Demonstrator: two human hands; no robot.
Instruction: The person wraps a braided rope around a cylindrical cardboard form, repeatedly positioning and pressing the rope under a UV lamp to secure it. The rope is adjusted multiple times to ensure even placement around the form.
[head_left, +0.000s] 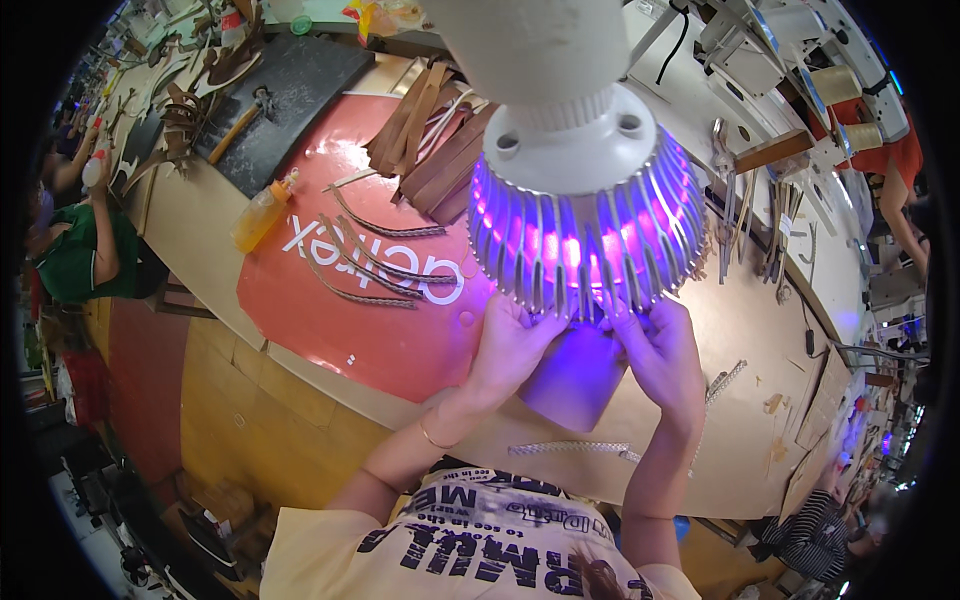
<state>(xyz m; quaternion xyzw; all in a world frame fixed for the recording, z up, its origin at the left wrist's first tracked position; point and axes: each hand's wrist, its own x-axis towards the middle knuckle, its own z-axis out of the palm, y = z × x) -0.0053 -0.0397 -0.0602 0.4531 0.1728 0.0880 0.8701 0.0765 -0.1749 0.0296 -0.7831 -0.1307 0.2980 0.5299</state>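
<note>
Between nine and ten o'clock, large white lettering [440, 285] stands upside down on a red sheet [290, 310]; a tiny white mark [350, 360] sits toward eight o'clock. At six o'clock, black print [480, 548] in mixed sizes covers a pale shirt [320, 550].

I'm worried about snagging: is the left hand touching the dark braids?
Apart. The head view shows bare red sheet between the left hand and the ends of the dark braids.

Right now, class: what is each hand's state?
Left hand: curled by the lamp; whether it holds anything cannot be told.
Right hand: likewise curled; its grip is partly hidden, cannot tell.
</note>
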